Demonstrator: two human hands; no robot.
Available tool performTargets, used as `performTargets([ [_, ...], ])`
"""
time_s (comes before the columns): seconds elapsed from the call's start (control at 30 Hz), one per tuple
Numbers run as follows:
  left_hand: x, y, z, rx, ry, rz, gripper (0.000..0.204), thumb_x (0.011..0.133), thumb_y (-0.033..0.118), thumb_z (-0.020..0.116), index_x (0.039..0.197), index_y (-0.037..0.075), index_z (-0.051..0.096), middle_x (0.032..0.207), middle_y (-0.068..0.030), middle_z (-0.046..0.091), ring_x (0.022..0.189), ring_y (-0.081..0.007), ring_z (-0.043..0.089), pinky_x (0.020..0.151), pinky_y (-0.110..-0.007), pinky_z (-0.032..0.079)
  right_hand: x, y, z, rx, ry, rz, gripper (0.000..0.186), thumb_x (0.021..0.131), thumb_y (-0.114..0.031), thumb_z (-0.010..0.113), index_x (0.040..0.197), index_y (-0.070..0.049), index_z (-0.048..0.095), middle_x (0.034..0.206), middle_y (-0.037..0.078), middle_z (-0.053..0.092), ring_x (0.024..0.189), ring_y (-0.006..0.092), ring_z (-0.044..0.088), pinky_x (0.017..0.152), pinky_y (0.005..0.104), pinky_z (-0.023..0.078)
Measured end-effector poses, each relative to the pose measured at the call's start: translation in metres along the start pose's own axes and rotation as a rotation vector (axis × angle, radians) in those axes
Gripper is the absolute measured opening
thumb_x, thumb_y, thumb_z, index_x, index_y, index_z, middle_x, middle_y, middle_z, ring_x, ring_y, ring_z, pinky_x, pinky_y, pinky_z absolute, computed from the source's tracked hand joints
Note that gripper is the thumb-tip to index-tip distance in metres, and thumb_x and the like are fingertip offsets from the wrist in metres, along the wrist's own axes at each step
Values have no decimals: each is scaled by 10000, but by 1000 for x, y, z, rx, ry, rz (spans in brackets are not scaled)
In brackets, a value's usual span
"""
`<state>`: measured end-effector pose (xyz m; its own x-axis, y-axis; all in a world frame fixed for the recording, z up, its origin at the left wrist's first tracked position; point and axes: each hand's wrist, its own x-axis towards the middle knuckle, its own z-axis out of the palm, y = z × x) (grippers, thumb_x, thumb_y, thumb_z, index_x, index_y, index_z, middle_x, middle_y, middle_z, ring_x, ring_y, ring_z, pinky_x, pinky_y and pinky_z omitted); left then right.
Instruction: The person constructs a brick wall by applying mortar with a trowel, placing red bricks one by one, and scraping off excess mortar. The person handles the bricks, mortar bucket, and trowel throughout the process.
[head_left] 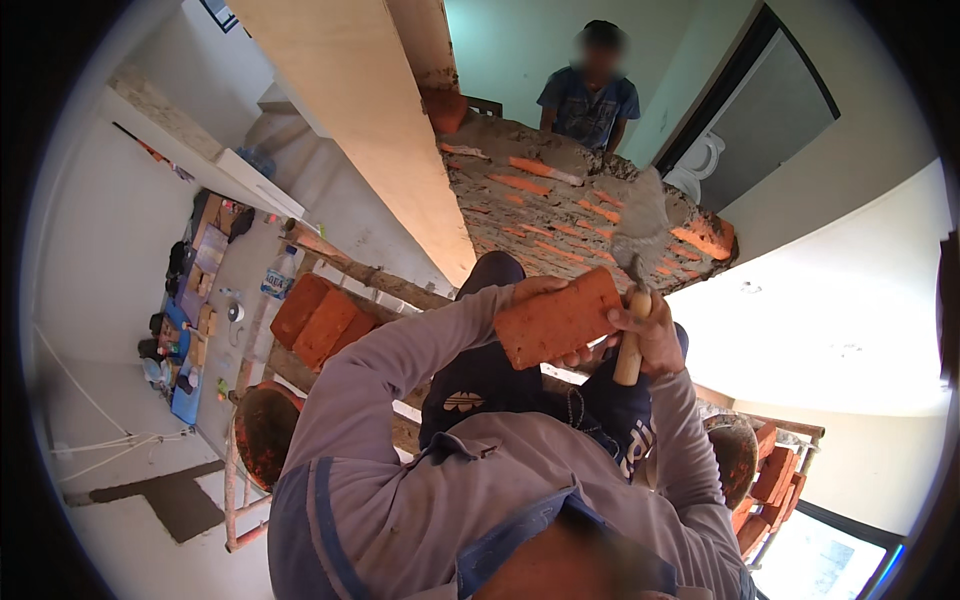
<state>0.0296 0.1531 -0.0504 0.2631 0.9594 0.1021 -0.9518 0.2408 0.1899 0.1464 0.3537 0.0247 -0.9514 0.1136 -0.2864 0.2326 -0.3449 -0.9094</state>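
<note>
An orange-red brick is held in front of my chest by my left hand, whose fingers also show under its lower edge. Close against the brick's right end, my right hand is closed round the wooden handle of a trowel. The trowel's blade points away from me, over the wall, and looks smeared by motion. Ahead of my knees stands a brick wall with rough grey mortar in its joints and along its top.
Several bricks lie on the scaffold planks at my left, near a water bottle. Mortar-stained buckets flank me, with more bricks at the right. A wooden pole runs beside the wall. Beyond it is a person.
</note>
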Motion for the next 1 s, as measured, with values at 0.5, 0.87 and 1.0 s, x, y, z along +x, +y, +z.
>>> performTargets([
  [0.5, 2, 5, 48, 2133, 1167, 184, 953, 569, 293, 829, 1351, 23, 355, 1207, -190, 540, 1136, -370, 536, 957, -456, 461, 8, 24, 20, -67, 380, -84, 385, 782, -130, 775, 985, -1, 474, 901, 135, 630, 656, 183, 656, 468, 262, 559],
  [0.87, -65, 311, 38, 2473, 970, -124, 1042, 519, 84, 879, 1439, 101, 391, 1283, -138, 589, 1174, -291, 566, 1017, -392, 453, -11, 34, -4, -122, 346, 35, 352, 934, -287, 626, 1029, 20, 483, 902, 155, 659, 657, 198, 680, 446, 262, 513],
  [1.0, -44, 328, 40, 2441, 981, -537, 1074, 557, 169, 898, 1477, 174, 344, 1398, -139, 486, 1275, -304, 474, 1071, -416, 405, -17, 47, -9, -142, 374, 105, 317, 922, -253, 626, 1021, 13, 486, 884, 147, 658, 616, 180, 662, 442, 255, 503],
])
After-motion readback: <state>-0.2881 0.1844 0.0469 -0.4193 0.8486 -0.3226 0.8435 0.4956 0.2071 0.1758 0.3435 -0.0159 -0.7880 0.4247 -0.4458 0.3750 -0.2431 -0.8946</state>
